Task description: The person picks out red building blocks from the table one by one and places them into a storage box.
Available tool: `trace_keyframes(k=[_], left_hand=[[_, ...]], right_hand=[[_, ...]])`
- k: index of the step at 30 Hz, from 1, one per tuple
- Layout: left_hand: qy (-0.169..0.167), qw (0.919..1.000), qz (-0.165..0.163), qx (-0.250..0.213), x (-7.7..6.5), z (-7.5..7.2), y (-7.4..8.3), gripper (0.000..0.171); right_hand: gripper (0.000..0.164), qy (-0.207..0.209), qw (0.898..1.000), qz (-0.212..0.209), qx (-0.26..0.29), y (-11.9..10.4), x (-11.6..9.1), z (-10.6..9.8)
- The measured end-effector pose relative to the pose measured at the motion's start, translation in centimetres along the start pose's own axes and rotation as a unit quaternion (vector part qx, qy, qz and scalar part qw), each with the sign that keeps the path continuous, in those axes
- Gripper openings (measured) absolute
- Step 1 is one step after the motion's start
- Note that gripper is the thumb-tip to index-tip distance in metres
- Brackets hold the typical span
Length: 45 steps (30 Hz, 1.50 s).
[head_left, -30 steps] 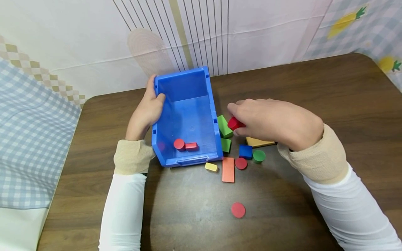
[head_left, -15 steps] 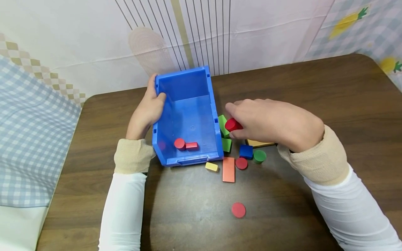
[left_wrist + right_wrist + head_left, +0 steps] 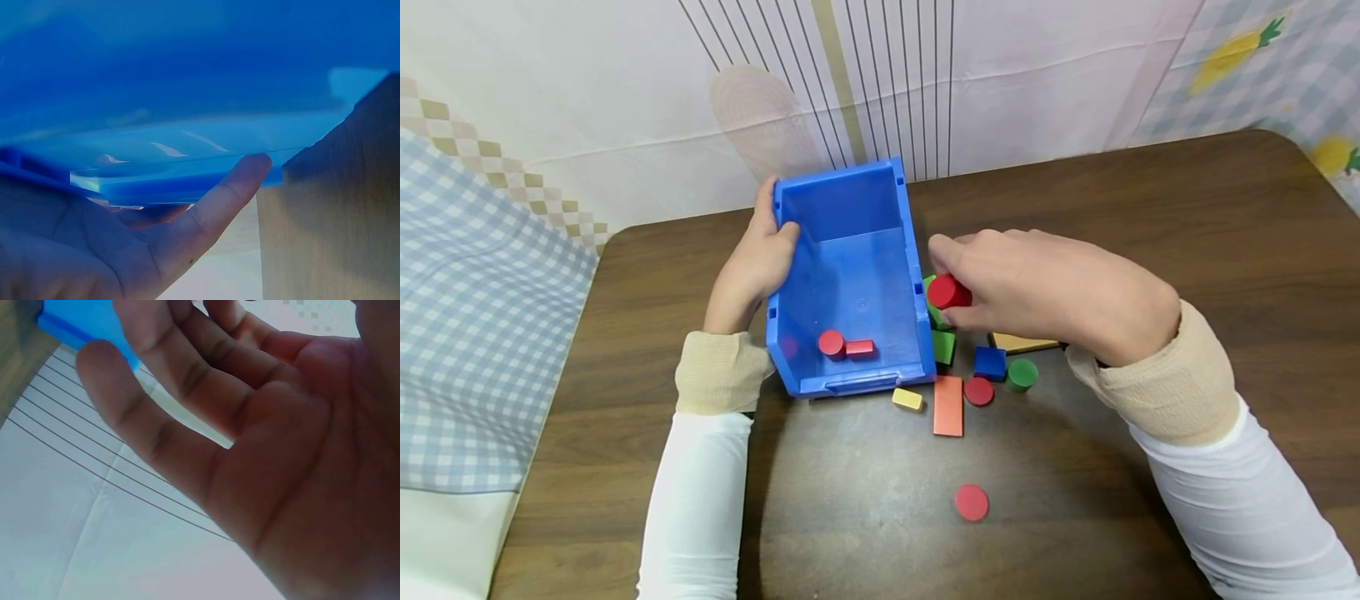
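My left hand (image 3: 758, 262) grips the left wall of a blue plastic bin (image 3: 859, 279), thumb over the rim on the inside. In the left wrist view its thumb (image 3: 219, 200) lies along the blue wall. Inside the bin, near its front, are a red cylinder (image 3: 831, 343) and a small red block (image 3: 860, 349). To the right of the bin my right hand (image 3: 1045, 287) pinches a red cylinder (image 3: 946, 292) between thumb and fingers. That cylinder overlaps a green block (image 3: 933, 313) in the head view. The right wrist view shows the palm and several bent fingers, not the cylinder.
By the bin's right front corner lie a green block (image 3: 943, 347), a blue block (image 3: 990, 363), a green cylinder (image 3: 1022, 375), a red disc (image 3: 978, 391), an orange rectangular block (image 3: 948, 407) and a yellow block (image 3: 907, 400). Another red disc (image 3: 972, 502) lies nearer. A yellow-orange piece (image 3: 1021, 342) shows below the hand.
My right hand has moved slightly left toward the bin with the red cylinder, which now shows more of its round end. The left hand keeps its grip on the bin.
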<state>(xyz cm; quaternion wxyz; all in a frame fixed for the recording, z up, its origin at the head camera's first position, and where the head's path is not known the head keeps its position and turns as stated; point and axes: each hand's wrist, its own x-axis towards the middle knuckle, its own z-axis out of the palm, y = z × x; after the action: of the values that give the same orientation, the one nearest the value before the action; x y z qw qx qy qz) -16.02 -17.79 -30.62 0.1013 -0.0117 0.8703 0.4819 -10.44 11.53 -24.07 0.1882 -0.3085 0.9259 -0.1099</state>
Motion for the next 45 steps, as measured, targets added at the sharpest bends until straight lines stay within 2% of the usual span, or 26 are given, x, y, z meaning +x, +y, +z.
trace_keyframes(k=[11,18,27,34,40,45], left_hand=[[0.006,1.0,-0.005,0.004,0.1,0.2,-0.2,0.069],[0.003,1.0,0.005,-0.006,0.4,0.9,0.2,0.07],[0.002,0.9999,-0.003,0.01,0.0,1.0,0.4,0.069],[0.009,0.9999,-0.003,0.006,-0.1,1.0,0.2,0.069],[0.003,1.0,0.001,0.002,0.3,1.6,0.3,0.068],[0.009,0.9999,0.009,0.002,0.6,1.6,0.5,0.068]], right_hand=[[0.034,0.063,0.997,-0.045,-0.028,0.1,-0.2,0.2],[0.037,0.08,0.995,-0.041,-0.029,0.4,-0.4,-0.2],[0.032,0.115,0.991,-0.058,-0.038,0.4,-0.8,0.2],[0.03,0.139,0.986,-0.078,-0.045,0.4,-0.8,0.3],[0.026,0.153,0.984,-0.081,-0.04,0.7,-1.0,0.5],[0.025,0.178,0.978,-0.096,-0.042,0.8,-1.0,0.7]])
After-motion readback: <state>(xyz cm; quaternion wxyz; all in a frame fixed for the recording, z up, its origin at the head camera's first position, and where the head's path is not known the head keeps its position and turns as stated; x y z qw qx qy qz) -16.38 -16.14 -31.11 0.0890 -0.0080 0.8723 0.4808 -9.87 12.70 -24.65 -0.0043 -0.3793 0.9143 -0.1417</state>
